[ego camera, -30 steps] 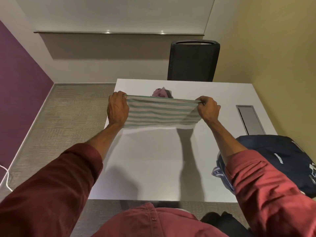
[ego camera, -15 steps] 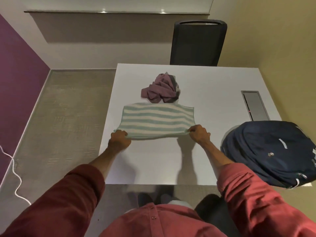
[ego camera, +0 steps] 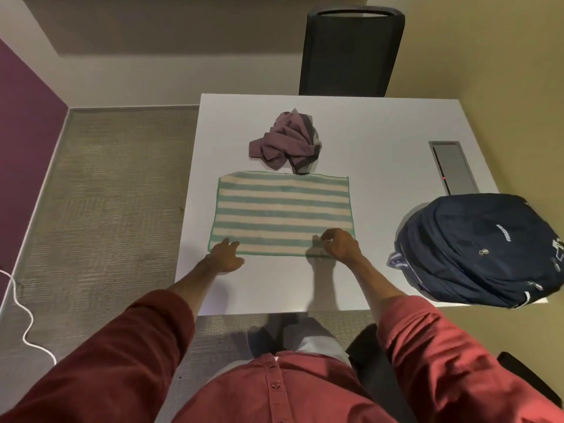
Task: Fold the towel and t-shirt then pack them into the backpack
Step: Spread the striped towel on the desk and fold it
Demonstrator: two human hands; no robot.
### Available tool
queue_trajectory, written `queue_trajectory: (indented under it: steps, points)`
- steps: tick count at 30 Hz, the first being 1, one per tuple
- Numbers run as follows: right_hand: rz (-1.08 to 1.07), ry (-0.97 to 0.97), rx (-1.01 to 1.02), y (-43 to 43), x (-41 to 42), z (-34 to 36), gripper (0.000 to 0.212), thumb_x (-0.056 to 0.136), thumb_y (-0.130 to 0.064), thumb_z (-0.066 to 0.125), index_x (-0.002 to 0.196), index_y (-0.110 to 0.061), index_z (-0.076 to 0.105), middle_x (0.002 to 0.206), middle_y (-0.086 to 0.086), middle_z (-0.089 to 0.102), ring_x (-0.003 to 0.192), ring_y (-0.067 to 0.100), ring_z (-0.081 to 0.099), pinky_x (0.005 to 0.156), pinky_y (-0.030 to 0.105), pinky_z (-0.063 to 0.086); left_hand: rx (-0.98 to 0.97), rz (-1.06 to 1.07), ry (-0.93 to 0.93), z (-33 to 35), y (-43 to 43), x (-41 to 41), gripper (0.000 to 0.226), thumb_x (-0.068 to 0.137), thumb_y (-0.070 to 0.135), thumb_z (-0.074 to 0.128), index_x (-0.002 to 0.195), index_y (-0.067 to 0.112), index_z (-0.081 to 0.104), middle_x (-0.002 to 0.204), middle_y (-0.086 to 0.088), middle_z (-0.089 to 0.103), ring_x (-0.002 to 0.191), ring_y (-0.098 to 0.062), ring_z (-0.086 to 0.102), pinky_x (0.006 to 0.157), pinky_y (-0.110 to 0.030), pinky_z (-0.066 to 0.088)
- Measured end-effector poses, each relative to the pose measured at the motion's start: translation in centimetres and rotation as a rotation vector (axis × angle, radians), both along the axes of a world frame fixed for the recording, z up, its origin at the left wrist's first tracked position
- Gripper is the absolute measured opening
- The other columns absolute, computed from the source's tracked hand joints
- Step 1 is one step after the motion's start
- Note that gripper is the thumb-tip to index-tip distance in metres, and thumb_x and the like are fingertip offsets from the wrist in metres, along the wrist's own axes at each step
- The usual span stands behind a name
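The towel (ego camera: 282,213) lies flat on the table (ego camera: 381,132), ready for folding. The left hand (ego camera: 225,254) rests spread on its near left corner, pinning it; the right hand (ego camera: 340,244) grip seems to pinch the near right corner. The crumpled t-shirt (ego camera: 285,141) waits beyond, the backpack (ego camera: 479,248) to the right.

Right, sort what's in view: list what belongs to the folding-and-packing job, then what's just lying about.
Job: striped towel spread flat on the table; crumpled t-shirt beyond it; navy backpack at the table's right edge.
Lying about: black chair; grey hatch in the tabletop; white cable on the floor.
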State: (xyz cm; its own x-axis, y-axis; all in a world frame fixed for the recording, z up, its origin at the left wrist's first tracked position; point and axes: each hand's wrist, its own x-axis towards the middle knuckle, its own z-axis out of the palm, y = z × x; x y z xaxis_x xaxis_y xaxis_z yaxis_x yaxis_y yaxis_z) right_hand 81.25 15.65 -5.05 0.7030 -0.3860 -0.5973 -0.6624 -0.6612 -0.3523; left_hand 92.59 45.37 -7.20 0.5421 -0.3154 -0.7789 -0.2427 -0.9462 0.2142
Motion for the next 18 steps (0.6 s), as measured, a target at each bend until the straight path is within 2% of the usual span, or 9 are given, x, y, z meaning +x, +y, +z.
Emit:
queue_trajectory:
  steps: [4,8,11,14,16,18]
  points:
    - [0.125,0.073,0.01,0.6,0.2,-1.7,0.05,0.107,-0.014,0.052,0.157,-0.014,0.051,0.16,0.013,0.052,0.148,0.036,0.047,0.121,0.049,0.04,0.012,-0.02,0.042,-1.3,-1.1,-0.2,0.081,0.113,0.036,0.051,0.173,0.018,-0.001,0.179,-0.014,-0.012,0.167,-0.035,-0.001,0.135,-0.051,0.015]
    - [0.287,0.122,0.001,0.9,1.3,-3.4,0.065,0.109,-0.017,0.053,0.168,-0.013,0.027,0.175,0.013,0.024,0.158,0.034,0.033,0.125,0.048,0.035,0.022,0.009,0.071,-2.8,-1.8,0.1,0.083,0.115,0.037,0.047,0.172,0.022,-0.011,0.178,-0.011,-0.022,0.167,-0.034,-0.011,0.134,-0.058,0.013]
    - [0.374,0.148,-0.021,1.6,1.3,-4.3,0.076,0.111,-0.026,0.055,0.172,-0.014,0.011,0.178,0.016,0.003,0.161,0.034,0.026,0.126,0.052,0.034,0.023,0.04,0.128,-3.5,-2.1,-0.3,0.083,0.115,0.038,0.044,0.171,0.022,-0.016,0.176,-0.011,-0.029,0.166,-0.035,-0.013,0.134,-0.06,0.012]
    - [0.378,0.28,0.02,2.0,0.8,-5.2,0.081,0.111,-0.027,0.053,0.173,-0.017,0.001,0.178,0.017,-0.012,0.166,0.034,0.009,0.13,0.06,0.022,0.055,0.035,0.146,-4.1,-2.6,-1.1,0.084,0.115,0.04,0.042,0.17,0.022,-0.019,0.174,-0.01,-0.033,0.166,-0.035,-0.016,0.133,-0.061,0.011]
    - [0.404,0.387,0.027,1.9,0.7,-5.6,0.089,0.11,-0.031,0.055,0.172,-0.018,-0.007,0.177,0.015,-0.022,0.167,0.033,-0.003,0.132,0.061,0.014,0.079,0.042,0.179,-4.1,-2.9,-1.3,0.086,0.115,0.041,0.042,0.169,0.023,-0.021,0.173,-0.009,-0.035,0.166,-0.034,-0.018,0.133,-0.062,0.009]
    - [0.435,0.45,0.029,1.7,0.7,-5.8,0.096,0.109,-0.039,0.059,0.172,-0.019,-0.012,0.176,0.014,-0.025,0.167,0.033,-0.008,0.133,0.061,0.011,0.104,0.041,0.209,-4.0,-3.1,-1.5,0.088,0.114,0.042,0.043,0.169,0.024,-0.023,0.172,-0.01,-0.037,0.165,-0.035,-0.021,0.133,-0.062,0.006]
